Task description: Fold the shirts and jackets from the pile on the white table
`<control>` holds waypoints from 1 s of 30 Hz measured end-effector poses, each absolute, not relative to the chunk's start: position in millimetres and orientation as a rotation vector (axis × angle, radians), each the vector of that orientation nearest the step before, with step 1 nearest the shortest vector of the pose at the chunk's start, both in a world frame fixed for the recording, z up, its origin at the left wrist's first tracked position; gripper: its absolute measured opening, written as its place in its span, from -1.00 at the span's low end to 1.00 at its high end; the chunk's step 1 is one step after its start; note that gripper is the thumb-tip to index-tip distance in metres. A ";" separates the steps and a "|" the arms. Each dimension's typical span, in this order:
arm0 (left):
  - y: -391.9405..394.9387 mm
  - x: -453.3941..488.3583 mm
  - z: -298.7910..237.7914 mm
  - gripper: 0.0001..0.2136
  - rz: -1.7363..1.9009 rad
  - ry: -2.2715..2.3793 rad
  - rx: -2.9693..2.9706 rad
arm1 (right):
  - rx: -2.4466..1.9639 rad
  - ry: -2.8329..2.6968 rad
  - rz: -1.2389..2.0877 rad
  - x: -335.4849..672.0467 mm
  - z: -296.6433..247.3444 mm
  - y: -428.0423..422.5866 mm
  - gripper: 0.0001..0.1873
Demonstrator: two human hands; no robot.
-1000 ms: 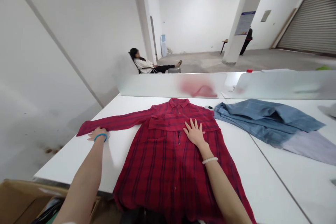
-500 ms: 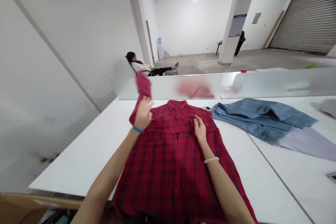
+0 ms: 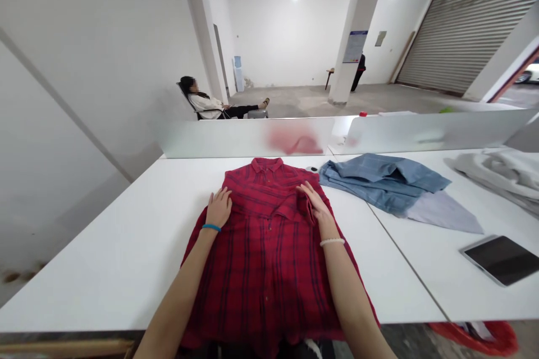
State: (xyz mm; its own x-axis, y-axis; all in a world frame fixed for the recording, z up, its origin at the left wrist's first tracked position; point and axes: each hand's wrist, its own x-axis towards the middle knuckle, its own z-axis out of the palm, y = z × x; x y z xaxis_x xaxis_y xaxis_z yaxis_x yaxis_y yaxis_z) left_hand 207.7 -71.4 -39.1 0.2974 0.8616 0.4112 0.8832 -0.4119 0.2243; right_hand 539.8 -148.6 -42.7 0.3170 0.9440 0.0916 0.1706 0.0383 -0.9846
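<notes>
Shirt [image 3: 267, 269]: red plaid, face up on the table [image 3: 105, 241]; the collar [image 3: 267, 165] points to the far edge, the lower part runs past the near edge.
Sleeve [image 3: 256, 199]: lies across the chest, its cuff [image 3: 310, 213] beside the right hand.
Left hand [image 3: 219, 207]: rests on the shirt's left side below the shoulder, fingers spread, grasping nothing; a blue band [image 3: 211, 228] rings the wrist.
Right hand [image 3: 318, 205]: fingers extended over the sleeve's end; whether the thumb pinches the cuff cannot be told. White beads [image 3: 332, 242] circle the wrist.
Blue garment [image 3: 379, 179]: crumpled near the far edge, just right of the shirt.
Grey cloth [image 3: 497, 171]: heaped at the table's far right.
Tablet [image 3: 503, 259]: right part of the table, nearer the near edge.
Red basket [image 3: 480, 342]: below the near edge, at right.
Divider [image 3: 236, 140]: frosted, along the far edge; a seated person [image 3: 206, 104] is beyond it.
</notes>
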 end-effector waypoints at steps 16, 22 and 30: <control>3.1 211.8 -20.0 -0.75 -0.672 -2.013 -2.418 | -1.914 -1.528 0.483 560.3 11.7 -176.3 -0.08; 22.8 176.6 -15.1 -0.71 -0.786 -2.302 -2.214 | -1.809 -1.408 0.245 560.3 30.5 -124.8 -0.33; 4.8 196.4 -22.4 -0.63 -0.797 -1.939 -2.447 | -2.032 -1.261 0.191 550.2 -31.2 -94.4 -0.35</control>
State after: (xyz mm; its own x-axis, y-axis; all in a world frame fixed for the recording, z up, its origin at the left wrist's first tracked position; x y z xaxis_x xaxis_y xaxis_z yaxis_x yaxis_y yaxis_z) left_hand 196.4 4.8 -22.4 0.1547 0.9323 0.3269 0.8926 -0.2737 0.3582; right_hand 550.2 -94.4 -31.2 0.5094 0.8268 0.2386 0.7193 -0.2569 -0.6455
